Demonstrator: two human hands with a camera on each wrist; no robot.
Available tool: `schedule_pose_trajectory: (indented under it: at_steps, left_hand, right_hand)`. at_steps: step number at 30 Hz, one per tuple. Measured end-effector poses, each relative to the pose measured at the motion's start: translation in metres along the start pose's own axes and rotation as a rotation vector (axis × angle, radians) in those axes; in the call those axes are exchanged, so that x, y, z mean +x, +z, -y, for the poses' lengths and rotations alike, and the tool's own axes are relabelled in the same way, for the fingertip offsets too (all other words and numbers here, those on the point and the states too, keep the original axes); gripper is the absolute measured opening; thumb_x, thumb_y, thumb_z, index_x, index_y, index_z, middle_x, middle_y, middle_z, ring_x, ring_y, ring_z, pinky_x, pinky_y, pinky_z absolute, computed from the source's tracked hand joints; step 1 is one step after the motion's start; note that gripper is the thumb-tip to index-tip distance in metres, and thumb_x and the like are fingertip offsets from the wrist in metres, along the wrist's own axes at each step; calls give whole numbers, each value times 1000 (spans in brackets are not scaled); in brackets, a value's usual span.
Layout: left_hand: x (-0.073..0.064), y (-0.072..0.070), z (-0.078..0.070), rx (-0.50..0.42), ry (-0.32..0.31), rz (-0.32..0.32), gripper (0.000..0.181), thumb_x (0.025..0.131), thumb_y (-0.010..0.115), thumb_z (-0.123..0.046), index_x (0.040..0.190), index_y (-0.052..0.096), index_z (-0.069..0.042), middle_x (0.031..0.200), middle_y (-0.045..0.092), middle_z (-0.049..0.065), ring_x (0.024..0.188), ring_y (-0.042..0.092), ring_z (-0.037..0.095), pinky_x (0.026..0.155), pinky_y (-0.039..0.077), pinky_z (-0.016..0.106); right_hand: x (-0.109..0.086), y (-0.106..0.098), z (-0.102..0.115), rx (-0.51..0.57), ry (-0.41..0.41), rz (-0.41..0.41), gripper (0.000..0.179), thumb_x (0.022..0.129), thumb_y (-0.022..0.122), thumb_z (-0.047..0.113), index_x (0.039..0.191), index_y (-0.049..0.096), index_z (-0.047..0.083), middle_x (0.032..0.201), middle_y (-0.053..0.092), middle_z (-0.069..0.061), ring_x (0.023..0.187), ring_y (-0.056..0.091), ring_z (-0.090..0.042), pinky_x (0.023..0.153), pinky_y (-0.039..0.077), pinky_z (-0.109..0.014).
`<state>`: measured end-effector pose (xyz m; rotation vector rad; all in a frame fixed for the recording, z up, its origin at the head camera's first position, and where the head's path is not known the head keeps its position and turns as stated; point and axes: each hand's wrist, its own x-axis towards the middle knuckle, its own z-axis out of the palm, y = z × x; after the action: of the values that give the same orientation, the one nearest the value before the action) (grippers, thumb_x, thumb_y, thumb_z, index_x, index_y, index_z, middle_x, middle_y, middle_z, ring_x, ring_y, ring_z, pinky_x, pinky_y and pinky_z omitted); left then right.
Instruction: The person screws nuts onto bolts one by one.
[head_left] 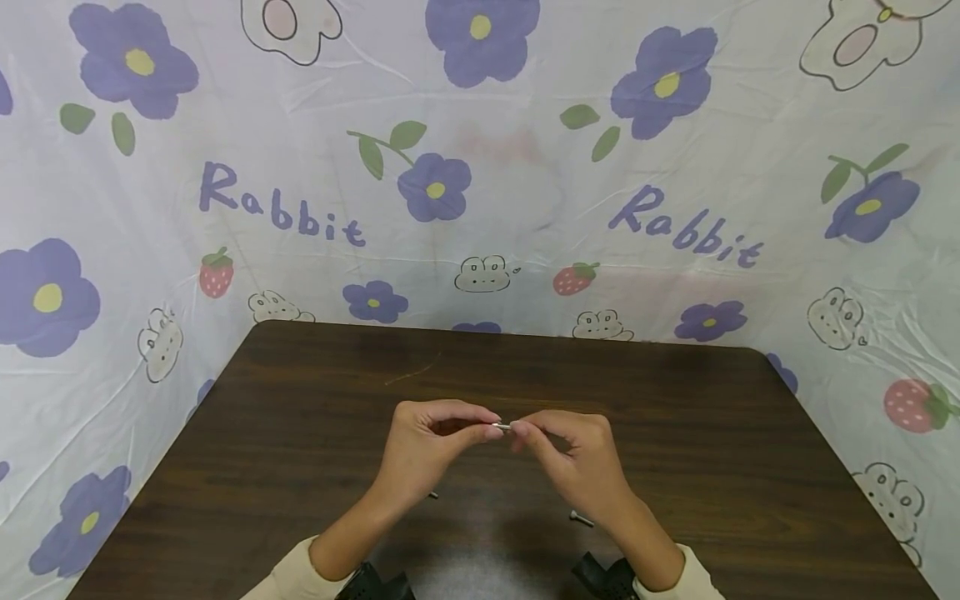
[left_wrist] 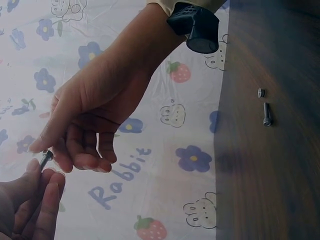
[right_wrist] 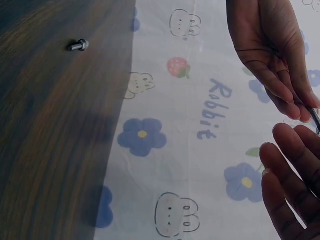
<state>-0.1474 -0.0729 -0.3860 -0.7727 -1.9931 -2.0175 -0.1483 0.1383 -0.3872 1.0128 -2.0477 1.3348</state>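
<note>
Left hand (head_left: 412, 454) and right hand (head_left: 588, 468) pinch opposite ends of one slim bolt (head_left: 504, 427), apparently mid-threading; next move likely wants steady twisting; loose bolt (head_left: 581, 519) on desk (head_left: 262, 467), bodyward of right grip.

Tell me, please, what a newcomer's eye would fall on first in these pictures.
The big purple flowers on the pale cloth behind the table would probably catch the eye first. Next come the left hand and right hand, pinching a small metal bolt between them above the dark table. A loose bolt lies on the tabletop, below the right hand in the head view.
</note>
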Motion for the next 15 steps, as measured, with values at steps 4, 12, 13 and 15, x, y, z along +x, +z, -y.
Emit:
schedule_pose_trajectory:
  at_steps: [4, 12, 13, 15]
  left_hand:
    - [0, -2, -1, 6, 3, -22, 9, 85, 82, -9, 94, 81, -6, 88, 78, 6, 78, 75, 23, 70, 63, 36]
    - [1, -3, -2, -24, 2, -18, 9, 86, 81, -6, 95, 80, -4, 89, 78, 8, 79, 75, 29, 70, 63, 38]
    - [1, -3, -2, -26, 2, -15, 9, 86, 81, -6, 95, 80, -4, 89, 78, 8, 79, 75, 28, 71, 63, 39]
    - [1, -3, -1, -27, 1, -10, 9, 86, 81, -6, 95, 80, -4, 90, 78, 9, 80, 75, 27, 71, 63, 40]
  right_hand:
    - [0, 0, 0, 8, -7, 3, 18, 88, 75, -4, 103, 75, 6, 83, 75, -1, 71, 71, -14, 65, 59, -24]
    - [2, 1, -1, 3, -140, -35, 32, 81, 80, -8, 111, 74, 4, 99, 77, -8, 79, 73, -14, 69, 59, -22]
    - [2, 1, -1, 2, -148, -39, 32, 81, 80, -8, 110, 75, 4, 98, 77, -8, 79, 73, -15, 70, 59, -22]
    - [2, 1, -1, -2, -155, -46, 29, 82, 79, -9, 108, 76, 4, 97, 77, -8, 79, 73, -15, 70, 59, -21]
